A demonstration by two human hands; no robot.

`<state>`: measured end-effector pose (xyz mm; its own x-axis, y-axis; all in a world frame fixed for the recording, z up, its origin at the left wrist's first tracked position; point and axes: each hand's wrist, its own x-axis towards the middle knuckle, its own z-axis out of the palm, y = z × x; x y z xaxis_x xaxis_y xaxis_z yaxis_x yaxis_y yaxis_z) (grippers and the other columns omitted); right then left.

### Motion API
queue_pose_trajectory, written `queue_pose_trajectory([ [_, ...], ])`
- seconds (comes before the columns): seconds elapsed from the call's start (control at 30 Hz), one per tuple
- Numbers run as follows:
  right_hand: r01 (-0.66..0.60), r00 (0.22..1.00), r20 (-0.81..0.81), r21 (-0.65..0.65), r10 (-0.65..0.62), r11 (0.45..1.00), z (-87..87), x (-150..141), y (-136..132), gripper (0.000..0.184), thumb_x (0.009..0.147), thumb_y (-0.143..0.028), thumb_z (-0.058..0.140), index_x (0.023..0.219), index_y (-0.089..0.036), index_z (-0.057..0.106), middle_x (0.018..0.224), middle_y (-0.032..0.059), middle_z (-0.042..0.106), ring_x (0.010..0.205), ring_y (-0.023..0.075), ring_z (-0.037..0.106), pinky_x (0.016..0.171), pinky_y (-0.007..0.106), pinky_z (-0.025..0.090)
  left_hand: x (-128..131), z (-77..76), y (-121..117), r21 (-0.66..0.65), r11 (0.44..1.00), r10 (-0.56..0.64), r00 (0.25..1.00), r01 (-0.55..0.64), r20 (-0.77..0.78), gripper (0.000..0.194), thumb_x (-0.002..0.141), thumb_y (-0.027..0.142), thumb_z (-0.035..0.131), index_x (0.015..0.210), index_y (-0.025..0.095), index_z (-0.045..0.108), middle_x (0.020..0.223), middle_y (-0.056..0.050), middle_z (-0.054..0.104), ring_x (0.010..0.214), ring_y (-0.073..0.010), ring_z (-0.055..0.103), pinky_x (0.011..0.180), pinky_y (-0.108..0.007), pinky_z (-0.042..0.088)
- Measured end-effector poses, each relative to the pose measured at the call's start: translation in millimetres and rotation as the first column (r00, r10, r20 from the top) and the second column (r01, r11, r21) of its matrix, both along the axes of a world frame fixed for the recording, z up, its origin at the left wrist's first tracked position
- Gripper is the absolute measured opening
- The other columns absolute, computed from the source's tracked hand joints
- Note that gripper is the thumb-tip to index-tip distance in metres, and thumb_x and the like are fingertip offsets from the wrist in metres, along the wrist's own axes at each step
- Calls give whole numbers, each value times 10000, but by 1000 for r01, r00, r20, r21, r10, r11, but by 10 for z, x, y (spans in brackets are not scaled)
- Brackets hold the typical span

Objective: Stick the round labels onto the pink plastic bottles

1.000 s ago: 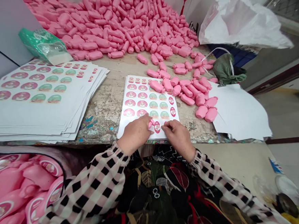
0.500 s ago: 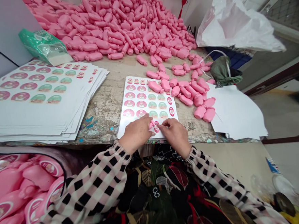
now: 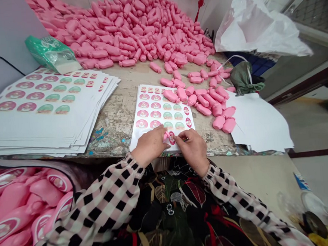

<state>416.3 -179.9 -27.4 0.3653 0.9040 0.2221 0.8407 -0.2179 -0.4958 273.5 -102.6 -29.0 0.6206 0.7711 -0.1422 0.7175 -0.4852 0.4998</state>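
My left hand [image 3: 151,144] rests over the lower part of a sticker sheet [image 3: 135,140], its fingers closed around a small pink bottle-shaped piece [image 3: 165,135]. Most of that piece is hidden under the hand. Right beside it, my right hand [image 3: 193,148] pinches the edge of an oval dark-pink sticker [image 3: 172,138] between thumb and finger. Whether the sticker touches the pink piece or still lies on the sheet, I cannot tell. The sheet carries rows of pink and green arched labels, with ovals down its right side.
Loose pink pieces [image 3: 204,100] lie right of the sheet, some overlapping its corner. Behind rises a large pink heap [image 3: 135,27]. Printed sheets [image 3: 40,124] are stacked left, under a green bag [image 3: 49,52]. Labelled pink pieces [image 3: 14,201] fill a container lower left. White paper [image 3: 260,120] lies right.
The view has shifted slightly. Both hands stay almost in place, and the oval sticker shows a little more plainly between them.
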Motion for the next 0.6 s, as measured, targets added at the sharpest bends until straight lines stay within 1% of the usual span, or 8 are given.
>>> queue_pose_trajectory([
  [0.1,36,987,-156,49,-28,998,-81,25,-24,234,765,-438,591,721,-212,634,753,2,623,665,137,550,606,256,362,-14,-1,-9,6,1000,13,1000,-13,0,599,698,341,636,1254,195,464,1259,-108,542,1081,-279,547,851,-363,434],
  [0.2,78,959,-279,90,-50,993,-164,61,-42,260,743,-456,603,733,-199,643,747,12,635,671,149,558,627,268,387,-28,5,-16,-2,1000,14,1000,-14,10,639,686,332,653,1279,214,449,1268,-98,536,1089,-283,538,859,-365,420],
  [0.4,128,922,-383,179,-51,975,-198,168,-43,269,717,-463,625,701,-194,639,684,5,621,644,148,544,632,279,395,-42,-22,3,-69,997,52,995,-46,86,612,644,329,686,1221,230,508,1133,-90,608,976,-277,578,781,-351,422],
  [0.47,139,899,-435,179,-48,974,-181,204,-43,263,704,-456,640,692,-193,636,670,1,612,635,145,537,627,279,396,-56,-13,7,-123,987,126,976,-105,178,600,619,372,711,1177,221,550,1115,-95,613,977,-278,569,784,-353,420],
  [0.5,147,883,-467,180,-47,973,-164,215,-46,261,694,-452,652,687,-191,633,668,0,609,633,143,533,627,279,398,-65,7,3,-166,974,191,949,-152,250,590,617,413,714,1152,213,568,1097,-97,617,959,-269,571,773,-345,425],
  [0.53,151,862,-506,181,-39,972,-138,221,-52,259,686,-447,663,685,-190,630,667,-2,606,631,140,529,627,278,399,-75,39,-5,-234,952,268,904,-196,332,576,631,465,697,1132,205,581,1073,-100,621,908,-248,582,738,-330,436],
  [0.57,147,834,-552,184,-22,972,-104,219,-60,256,682,-439,672,689,-188,627,668,-4,604,629,136,524,628,277,400,-85,81,-17,-332,917,354,836,-222,419,567,662,521,656,1122,197,583,1041,-103,625,820,-216,592,678,-308,445],
  [0.6,138,799,-602,187,2,973,-62,209,-71,250,682,-430,678,695,-186,623,670,-6,602,625,132,518,627,274,400,-93,131,-31,-454,866,441,748,-209,496,563,703,567,595,1123,192,578,999,-103,630,715,-178,586,606,-284,443],
])
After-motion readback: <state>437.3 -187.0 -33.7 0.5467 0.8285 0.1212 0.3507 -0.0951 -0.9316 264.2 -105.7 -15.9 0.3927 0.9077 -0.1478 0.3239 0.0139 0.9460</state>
